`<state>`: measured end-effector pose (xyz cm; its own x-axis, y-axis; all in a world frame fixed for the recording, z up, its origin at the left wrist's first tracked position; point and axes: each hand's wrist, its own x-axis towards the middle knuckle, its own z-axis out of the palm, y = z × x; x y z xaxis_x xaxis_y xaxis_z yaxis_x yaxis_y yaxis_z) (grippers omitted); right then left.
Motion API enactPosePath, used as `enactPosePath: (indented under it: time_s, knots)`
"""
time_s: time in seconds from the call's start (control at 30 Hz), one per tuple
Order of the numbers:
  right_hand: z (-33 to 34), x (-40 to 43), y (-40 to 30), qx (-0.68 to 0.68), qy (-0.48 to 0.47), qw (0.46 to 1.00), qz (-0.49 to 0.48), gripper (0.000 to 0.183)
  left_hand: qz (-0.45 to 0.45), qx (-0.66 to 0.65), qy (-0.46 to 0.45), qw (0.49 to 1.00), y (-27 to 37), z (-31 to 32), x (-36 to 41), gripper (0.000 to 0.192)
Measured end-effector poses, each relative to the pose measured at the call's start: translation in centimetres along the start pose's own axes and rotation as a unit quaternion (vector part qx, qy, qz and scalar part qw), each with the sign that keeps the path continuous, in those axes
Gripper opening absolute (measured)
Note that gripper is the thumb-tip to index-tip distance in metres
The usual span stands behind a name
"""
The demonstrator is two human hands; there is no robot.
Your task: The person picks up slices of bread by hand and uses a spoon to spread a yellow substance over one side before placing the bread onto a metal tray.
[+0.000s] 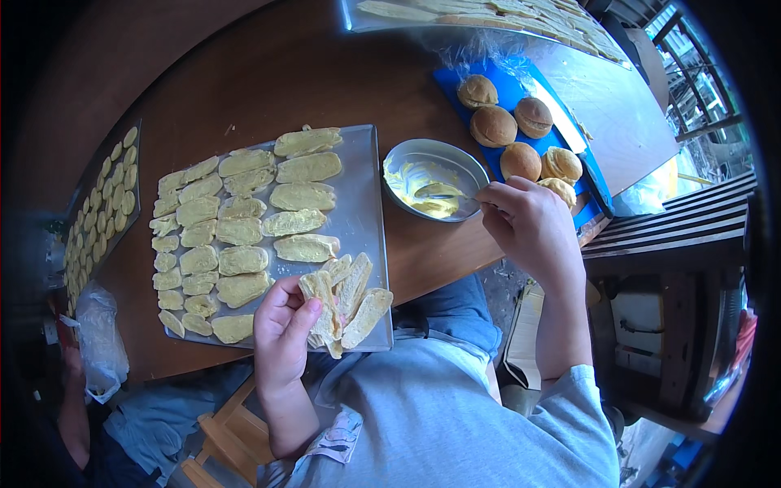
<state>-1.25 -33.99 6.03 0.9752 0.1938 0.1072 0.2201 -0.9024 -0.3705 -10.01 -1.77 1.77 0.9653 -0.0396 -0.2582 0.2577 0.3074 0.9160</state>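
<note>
Several bread slices (351, 299) fan out from my left hand (285, 332), which grips them over the front right corner of a metal baking tray (360, 201). Rows of slices coated with a pale yellow spread (242, 259) cover most of that tray. My right hand (531, 226) pinches the handle of a metal spoon (440, 196). The spoon's bowl dips into yellow spread (442, 208) inside a round metal pan (417, 148), to the right of the tray.
Several round buns (493, 126) sit on a blue board (450, 82) beyond the pan. Other trays of slices stand at the far edge (518, 23) and at the left (100, 210). A plastic bag (100, 338) hangs near another person's arm (74, 409). A slatted wooden bench (677, 213) is at the right.
</note>
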Motion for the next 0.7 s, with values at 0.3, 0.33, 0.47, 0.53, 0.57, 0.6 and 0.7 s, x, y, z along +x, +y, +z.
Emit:
enactPosePath:
  time_s: [0.3,0.33,0.47,0.53,0.57,0.6,0.7]
  knots:
    - [0.4,0.0,0.1,-0.022,-0.015,1.000,0.001,0.011,0.008,0.021,0.005,1.000,-0.6,-0.4,-0.1,0.025]
    - [0.5,0.0,0.2,-0.018,-0.014,1.000,0.000,0.011,0.008,0.021,0.005,1.000,-0.5,-0.3,-0.1,0.025]
    - [1.2,0.0,0.7,-0.007,-0.003,1.000,-0.005,0.009,0.001,0.005,-0.008,1.000,-0.1,0.1,-0.1,0.025]
    - [1.3,-0.1,0.8,-0.003,-0.004,1.000,0.000,0.009,0.003,0.002,-0.010,1.000,-0.1,0.1,-0.1,0.025]
    - [1.3,-0.2,0.8,0.001,-0.003,1.000,0.005,0.010,0.000,0.001,-0.011,1.000,-0.2,0.1,0.0,0.025]
    - [1.3,-0.2,0.8,0.001,-0.003,1.000,0.004,0.010,-0.002,0.000,-0.012,1.000,-0.2,0.1,0.0,0.025]
    - [1.2,-0.3,0.6,0.009,-0.001,1.000,0.013,0.011,-0.004,-0.004,-0.016,1.000,-0.2,0.2,0.1,0.025]
